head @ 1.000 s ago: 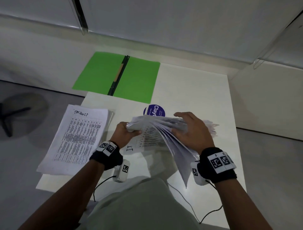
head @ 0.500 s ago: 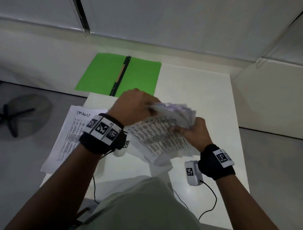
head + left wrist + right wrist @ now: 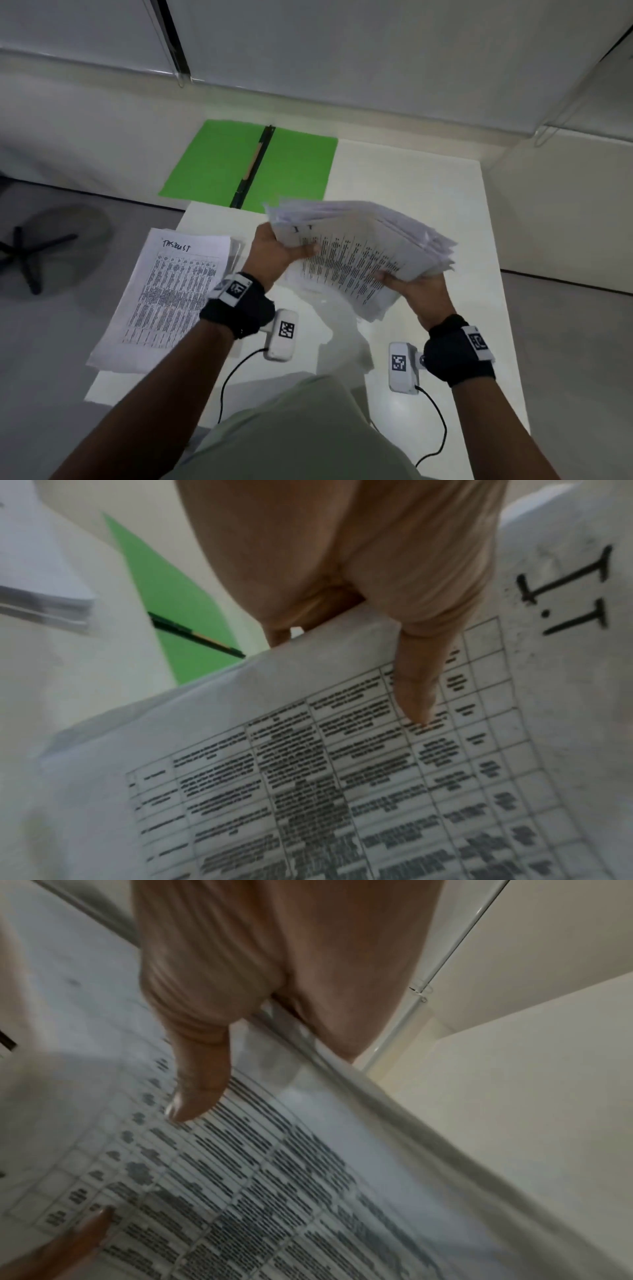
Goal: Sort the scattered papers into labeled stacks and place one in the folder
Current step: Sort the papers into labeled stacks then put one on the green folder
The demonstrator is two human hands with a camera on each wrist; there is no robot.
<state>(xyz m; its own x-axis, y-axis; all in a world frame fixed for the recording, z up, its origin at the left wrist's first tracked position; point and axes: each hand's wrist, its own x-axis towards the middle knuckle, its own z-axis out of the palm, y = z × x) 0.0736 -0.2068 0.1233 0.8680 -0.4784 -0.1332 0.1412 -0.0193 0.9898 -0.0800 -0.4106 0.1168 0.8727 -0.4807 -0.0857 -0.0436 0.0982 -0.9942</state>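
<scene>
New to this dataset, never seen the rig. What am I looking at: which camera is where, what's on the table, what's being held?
No robot here: a person works with bare hands, wearing one head camera and one on each wrist. The wide picture is the head view, looking down. The left hand and right hand together grip a thick bundle of printed papers above the white table; its top sheet is marked "I.T". On the table's left lies a stack with a handwritten heading on top, and farther back an open green folder. The two close-ups are the wrist views: each shows a thumb pressed on the top sheet.
</scene>
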